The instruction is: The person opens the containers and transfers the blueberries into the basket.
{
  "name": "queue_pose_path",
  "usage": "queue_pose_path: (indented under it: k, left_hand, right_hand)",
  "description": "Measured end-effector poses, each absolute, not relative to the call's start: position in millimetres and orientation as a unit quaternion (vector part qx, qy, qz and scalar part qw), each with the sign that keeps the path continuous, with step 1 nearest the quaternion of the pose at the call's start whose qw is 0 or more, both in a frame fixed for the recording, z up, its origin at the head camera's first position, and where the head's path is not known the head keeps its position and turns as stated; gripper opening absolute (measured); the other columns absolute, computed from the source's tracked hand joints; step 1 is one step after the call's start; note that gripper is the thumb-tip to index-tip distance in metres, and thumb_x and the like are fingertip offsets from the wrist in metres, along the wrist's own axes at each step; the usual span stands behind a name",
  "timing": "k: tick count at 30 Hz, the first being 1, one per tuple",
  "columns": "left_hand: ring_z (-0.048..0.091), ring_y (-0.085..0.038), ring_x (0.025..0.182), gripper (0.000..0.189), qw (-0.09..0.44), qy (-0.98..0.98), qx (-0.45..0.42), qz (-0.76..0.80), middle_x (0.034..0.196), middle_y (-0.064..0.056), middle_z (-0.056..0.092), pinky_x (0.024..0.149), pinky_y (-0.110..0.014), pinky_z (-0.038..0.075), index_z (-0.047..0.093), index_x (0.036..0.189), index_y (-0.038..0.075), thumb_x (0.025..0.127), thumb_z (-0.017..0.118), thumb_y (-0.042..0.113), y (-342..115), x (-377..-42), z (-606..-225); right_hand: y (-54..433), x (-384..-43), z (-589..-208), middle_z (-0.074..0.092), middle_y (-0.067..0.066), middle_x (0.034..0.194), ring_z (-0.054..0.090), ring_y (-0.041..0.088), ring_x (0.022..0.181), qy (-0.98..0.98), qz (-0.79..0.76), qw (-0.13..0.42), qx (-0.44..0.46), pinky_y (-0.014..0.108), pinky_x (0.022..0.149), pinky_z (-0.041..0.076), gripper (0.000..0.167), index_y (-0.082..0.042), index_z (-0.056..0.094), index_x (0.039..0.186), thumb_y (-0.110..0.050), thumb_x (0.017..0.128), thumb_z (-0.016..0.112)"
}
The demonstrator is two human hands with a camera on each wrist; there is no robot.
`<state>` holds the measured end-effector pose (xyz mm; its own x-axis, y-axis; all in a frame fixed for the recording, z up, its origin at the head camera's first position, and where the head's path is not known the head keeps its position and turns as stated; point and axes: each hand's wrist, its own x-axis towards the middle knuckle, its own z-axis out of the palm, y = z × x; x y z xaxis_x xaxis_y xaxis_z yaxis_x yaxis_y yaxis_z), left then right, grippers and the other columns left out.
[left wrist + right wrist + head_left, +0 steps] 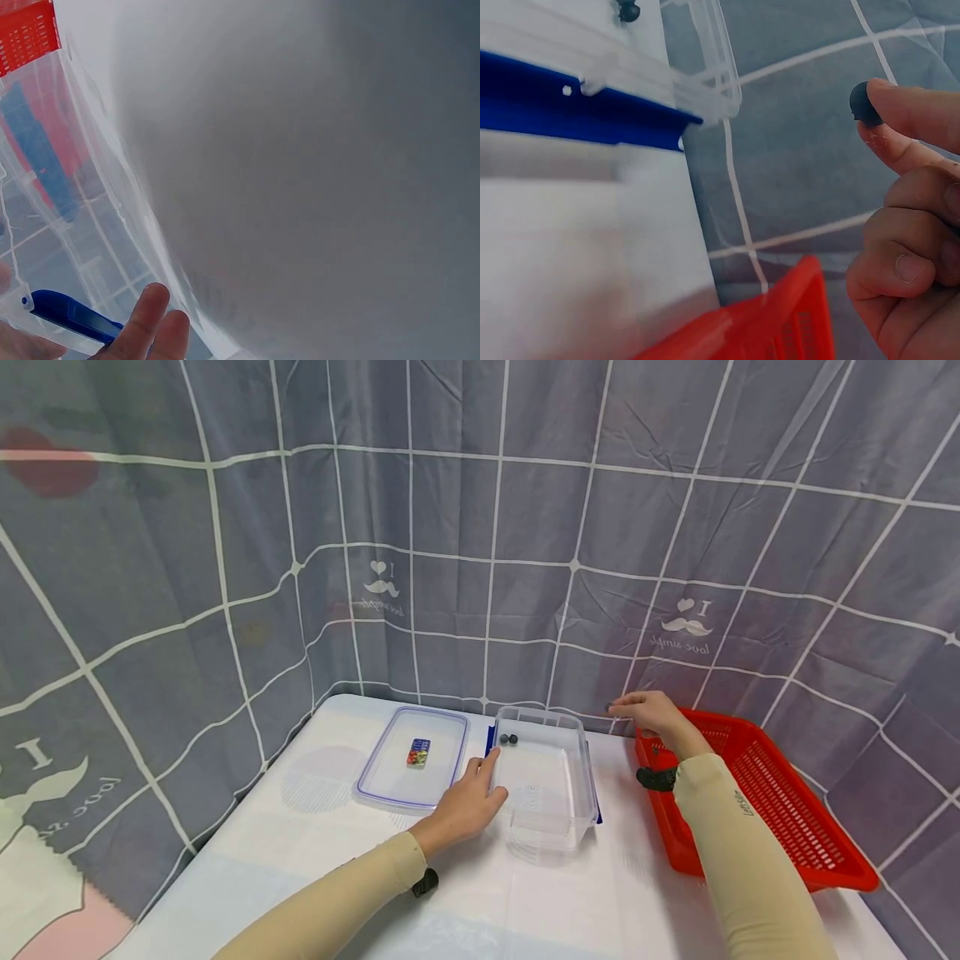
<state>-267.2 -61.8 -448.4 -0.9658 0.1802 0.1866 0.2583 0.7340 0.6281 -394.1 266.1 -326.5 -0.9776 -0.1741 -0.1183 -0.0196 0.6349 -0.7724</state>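
In the head view, my right hand [654, 717] is raised over the back left corner of the red basket. Its thumb and index finger pinch a blueberry [864, 104], while the other fingers curl in toward the palm. The clear plastic box [551, 852] stands left of the basket with its blue side flaps folded down. Two more blueberries [508, 739] lie together inside, near its back left corner. My left hand [467, 802] holds the box's left wall, with fingers on either side of it next to a blue flap [71, 315].
Left of the box lies its clear lid [390, 777] with a purple-blue seal and a colourful label [418, 752]. The red basket [840, 852] stands at the right; the arm hides part of its inside. A grey curtain [540, 510] hangs behind the white table [322, 835].
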Motion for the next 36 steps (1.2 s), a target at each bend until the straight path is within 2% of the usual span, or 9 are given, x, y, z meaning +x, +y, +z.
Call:
queue_pose_path:
  k: [1,4,11,28,36]
  left_hand:
    - [0.062,-0.030,0.105,0.072,0.055,-0.930,-0.117,-0.345,0.147,-0.017,0.044,0.088,-0.048,0.052,0.023,0.162,0.016,0.096,0.044,0.037,-62,-267,-448]
    - [0.062,-0.030,0.106,0.072,0.052,-0.930,-0.113,-0.347,0.147,-0.017,0.043,0.089,-0.048,0.051,0.023,0.162,0.016,0.096,0.044,0.037,-61,-267,-447]
    - [0.062,-0.029,0.104,0.071,0.054,-0.928,-0.114,-0.350,0.146,-0.017,0.044,0.089,-0.048,0.051,0.024,0.161,0.015,0.096,0.045,0.035,-61,-267,-446]
    - [0.062,-0.029,0.105,0.072,0.055,-0.928,-0.115,-0.350,0.146,-0.017,0.044,0.089,-0.047,0.051,0.023,0.162,0.016,0.096,0.044,0.036,-61,-268,-447]
    - [0.062,-0.031,0.108,0.071,0.055,-0.928,-0.112,-0.351,0.147,-0.017,0.043,0.090,-0.048,0.051,0.023,0.162,0.017,0.096,0.044,0.036,-61,-267,-447]
  right_hand:
    - [270,-394,-327,0.035,-0.007,0.053,0.030,0.012,0.047,0.897,-0.430,0.093,-0.053,0.028,0.050,0.036,0.049,-0.001,0.061,0.134,-0.030,0.095,0.068]
    - [279,-394,-328,0.033,-0.008,0.053,0.029,0.011,0.047,0.892,-0.440,0.094,-0.052,0.026,0.050,0.035,0.050,0.002,0.059,0.135,-0.028,0.096,0.067]
    - [300,-390,-338,0.037,-0.006,0.052,0.033,0.013,0.049,0.893,-0.438,0.097,-0.043,0.027,0.052,0.037,0.048,0.005,0.058,0.133,-0.027,0.098,0.064]
    - [342,-383,-363,0.039,-0.008,0.050,0.034,0.010,0.046,0.891,-0.440,0.112,-0.010,0.027,0.050,0.035,0.057,0.012,0.051,0.138,-0.027,0.099,0.062]
    - [355,-380,-377,0.039,-0.008,0.052,0.037,0.010,0.049,0.889,-0.444,0.112,0.017,0.028,0.054,0.038,0.052,0.011,0.055,0.135,-0.023,0.096,0.063]
